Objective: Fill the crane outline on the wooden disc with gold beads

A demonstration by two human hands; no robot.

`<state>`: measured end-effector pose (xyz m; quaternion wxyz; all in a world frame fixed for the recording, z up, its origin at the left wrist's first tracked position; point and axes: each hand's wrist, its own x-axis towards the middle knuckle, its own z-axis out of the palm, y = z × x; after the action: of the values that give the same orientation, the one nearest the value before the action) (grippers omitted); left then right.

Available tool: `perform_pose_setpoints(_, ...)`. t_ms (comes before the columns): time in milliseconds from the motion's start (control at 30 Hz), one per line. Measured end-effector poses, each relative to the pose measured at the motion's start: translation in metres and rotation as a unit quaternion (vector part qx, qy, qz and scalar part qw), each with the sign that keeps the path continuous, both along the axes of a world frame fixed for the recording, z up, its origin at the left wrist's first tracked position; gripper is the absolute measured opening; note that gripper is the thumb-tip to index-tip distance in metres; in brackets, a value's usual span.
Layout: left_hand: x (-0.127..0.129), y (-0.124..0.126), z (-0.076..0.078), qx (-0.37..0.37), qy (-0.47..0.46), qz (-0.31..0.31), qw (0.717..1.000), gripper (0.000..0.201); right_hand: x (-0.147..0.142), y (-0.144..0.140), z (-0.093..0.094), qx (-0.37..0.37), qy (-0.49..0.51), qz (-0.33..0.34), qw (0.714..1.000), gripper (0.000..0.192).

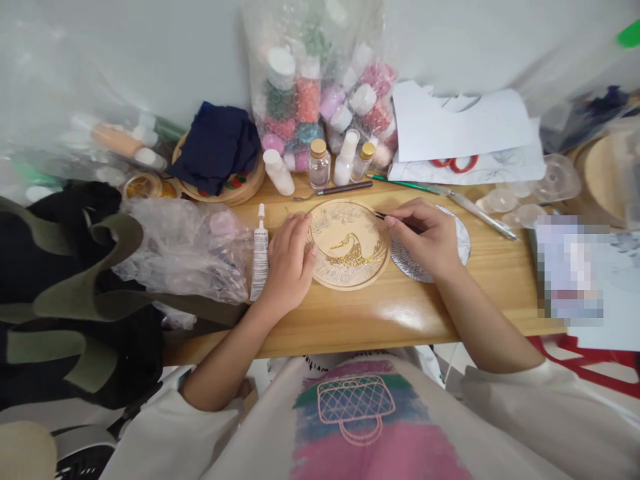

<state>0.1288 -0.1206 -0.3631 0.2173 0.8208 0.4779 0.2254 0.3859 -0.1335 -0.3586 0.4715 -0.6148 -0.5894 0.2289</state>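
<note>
L hand (289, 261) is lying flat w/ fingers spread, pressing on the left rim of the round wooden plaque (349, 245), which is sitting at the centre of the wooden table (400, 310). R hand (431, 241) is pinching a thin dark tool (395, 221) like a pen, fingers closed round it, tip reaching the plaque's upper right edge near the gold bird design. To do this well, I'd judge: keep the L palm pinning the plaque so it isn't turning, rest the R wrist on the table, and work w/ light, short strokes. A silvery patterned disc (460, 243) is lying under the R hand, touching the plaque; a glue tube (259, 252) is lying just beside the L hand.
</note>
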Motion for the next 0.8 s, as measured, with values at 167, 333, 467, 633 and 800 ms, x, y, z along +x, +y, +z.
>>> perform_pose_setpoints(167,-0.0014,0.0004,-0.0026,0.002,0.007,-0.003,1.0,0.047,0.0057,0.0014,-0.0027,0.006,0.001,-0.03,1.0,0.009)
perform_pose_setpoints(333,-0.0008,0.0008,-0.0052,0.023,0.015,-0.002,1.0,0.045,0.0046,0.0015,-0.0006,-0.011,0.011,-0.036,0.999,0.011)
perform_pose_setpoints(467,-0.0004,0.0013,-0.0047,0.032,0.014,0.001,0.999,0.045,0.0021,0.0007,0.0043,-0.041,0.04,-0.044,0.997,0.011)
perform_pose_setpoints(633,0.0014,0.0002,-0.0026,0.048,0.014,-0.001,0.999,0.043,0.0023,0.0009,0.0054,-0.051,0.045,-0.039,0.997,0.014)
perform_pose_setpoints(800,0.0042,-0.0025,-0.0032,0.083,0.002,0.01,0.997,0.043,0.0025,0.0015,0.0064,-0.054,0.046,-0.037,0.997,0.015)
